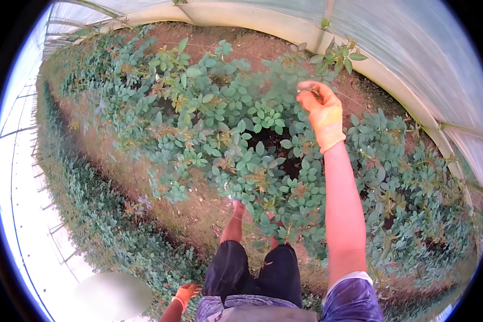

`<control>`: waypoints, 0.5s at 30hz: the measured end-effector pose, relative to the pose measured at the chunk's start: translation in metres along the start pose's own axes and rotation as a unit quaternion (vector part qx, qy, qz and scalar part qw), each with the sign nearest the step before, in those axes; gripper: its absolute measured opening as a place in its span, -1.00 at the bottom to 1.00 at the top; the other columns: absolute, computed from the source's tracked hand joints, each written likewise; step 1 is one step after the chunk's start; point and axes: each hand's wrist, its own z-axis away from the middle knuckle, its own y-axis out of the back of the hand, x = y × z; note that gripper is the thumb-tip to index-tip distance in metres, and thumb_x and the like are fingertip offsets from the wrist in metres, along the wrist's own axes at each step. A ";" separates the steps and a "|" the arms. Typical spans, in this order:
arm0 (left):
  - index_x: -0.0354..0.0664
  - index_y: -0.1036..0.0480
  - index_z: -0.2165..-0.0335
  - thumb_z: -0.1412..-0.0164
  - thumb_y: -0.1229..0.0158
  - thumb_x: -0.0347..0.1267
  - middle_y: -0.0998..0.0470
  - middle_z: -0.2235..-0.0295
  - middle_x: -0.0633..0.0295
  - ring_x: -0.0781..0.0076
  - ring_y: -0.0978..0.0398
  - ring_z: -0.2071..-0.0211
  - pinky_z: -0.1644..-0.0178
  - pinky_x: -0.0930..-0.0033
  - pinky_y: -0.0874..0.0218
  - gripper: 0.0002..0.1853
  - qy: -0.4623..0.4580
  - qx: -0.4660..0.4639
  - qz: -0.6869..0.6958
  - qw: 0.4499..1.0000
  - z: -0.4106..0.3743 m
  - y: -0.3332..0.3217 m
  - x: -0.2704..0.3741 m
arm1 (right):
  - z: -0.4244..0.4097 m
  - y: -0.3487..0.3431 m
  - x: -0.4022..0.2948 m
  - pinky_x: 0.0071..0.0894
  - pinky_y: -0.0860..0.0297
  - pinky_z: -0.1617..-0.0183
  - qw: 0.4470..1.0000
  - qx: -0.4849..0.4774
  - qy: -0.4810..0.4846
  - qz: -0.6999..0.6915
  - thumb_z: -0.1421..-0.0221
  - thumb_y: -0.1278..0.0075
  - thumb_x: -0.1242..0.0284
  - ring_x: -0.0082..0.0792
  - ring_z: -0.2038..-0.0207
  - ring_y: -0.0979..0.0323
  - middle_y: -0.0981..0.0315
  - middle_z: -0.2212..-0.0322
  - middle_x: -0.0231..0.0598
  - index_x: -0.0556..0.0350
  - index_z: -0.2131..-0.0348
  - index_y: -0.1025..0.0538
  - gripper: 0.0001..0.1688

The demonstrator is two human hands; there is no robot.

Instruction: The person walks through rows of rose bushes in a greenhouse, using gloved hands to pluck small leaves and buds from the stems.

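In the head view my right hand [320, 110], in an orange work glove, is raised over a row of leafy rose bushes [241, 92]. Its fingers curl in towards the thumb. Something small and dark shows between them, but I cannot tell whether it is a held bit of plant or foliage behind. Just beyond the fingers rises a tall leafy shoot [338, 56]. My left hand [188, 292], gloved in orange too, hangs low beside my hip, near the foliage of the row behind me. Its fingers are partly bent, and their grip is unclear.
A second row of bushes [104, 209] runs along the left, across a strip of bare soil path [141, 177]. Thin wires [213, 205] stretch beside the plants. The plastic-sheeted wall [241, 16] of a polytunnel curves behind the bed. My legs [233, 225] stand against the bushes.
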 end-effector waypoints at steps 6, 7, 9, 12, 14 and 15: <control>-0.22 -0.47 0.07 -0.31 -0.03 -0.24 -0.59 0.16 0.21 0.37 -0.55 0.15 0.08 0.34 -0.33 -0.66 -0.006 -0.035 -0.039 0.999 -0.041 0.022 0.064 | -0.025 -0.134 0.087 -0.24 -0.38 0.01 0.939 -0.171 -0.026 0.297 -0.05 -0.01 0.38 -0.14 0.12 -0.48 -0.52 0.12 -0.18 0.03 0.05 -0.50 -0.58; -0.23 -0.47 0.06 -0.31 -0.03 -0.24 -0.59 0.18 0.22 0.37 -0.55 0.16 0.09 0.36 -0.33 -0.65 -0.008 -0.051 -0.036 0.998 -0.047 0.019 0.081 | -0.034 -0.151 0.099 -0.20 -0.37 -0.01 0.917 -0.174 0.017 0.359 -0.05 -0.03 0.37 -0.09 0.06 -0.45 -0.48 0.04 -0.17 0.02 -0.01 -0.46 -0.52; -0.22 -0.46 0.04 -0.31 -0.03 -0.24 -0.59 0.15 0.18 0.36 -0.56 0.16 0.12 0.38 -0.33 -0.64 -0.017 -0.032 -0.014 0.999 -0.058 0.030 0.108 | -0.056 -0.169 0.115 -0.12 -0.37 -0.03 0.863 -0.215 0.074 0.450 -0.05 -0.04 0.38 -0.08 0.02 -0.42 -0.45 0.06 -0.16 -0.03 -0.02 -0.44 -0.51; -0.21 -0.45 0.02 -0.32 -0.01 -0.23 -0.59 0.13 0.17 0.33 -0.56 0.16 0.11 0.37 -0.32 -0.63 -0.055 -0.005 0.039 0.998 -0.070 0.056 0.121 | -0.074 -0.191 0.130 -0.06 -0.37 0.01 0.759 -0.279 0.147 0.569 -0.06 -0.03 0.41 -0.04 0.08 -0.43 -0.45 0.15 -0.12 -0.07 0.05 -0.48 -0.60; -0.18 -0.47 0.04 -0.31 -0.02 -0.24 -0.61 0.17 0.20 0.36 -0.57 0.17 0.12 0.37 -0.34 -0.66 -0.021 0.008 0.018 1.000 -0.070 0.066 0.128 | -0.068 -0.197 0.144 -0.13 -0.40 0.09 0.814 -0.230 0.111 0.521 -0.09 -0.01 0.43 -0.12 0.11 -0.46 -0.47 0.14 -0.19 -0.06 0.07 -0.49 -0.64; -0.17 -0.48 0.05 -0.31 -0.02 -0.25 -0.61 0.20 0.22 0.38 -0.57 0.18 0.13 0.36 -0.35 -0.67 -0.004 0.013 0.009 1.000 -0.069 0.068 0.131 | -0.066 -0.197 0.148 -0.16 -0.42 0.13 0.838 -0.205 0.093 0.498 -0.11 0.00 0.43 -0.16 0.13 -0.48 -0.48 0.14 -0.22 -0.05 0.07 -0.49 -0.66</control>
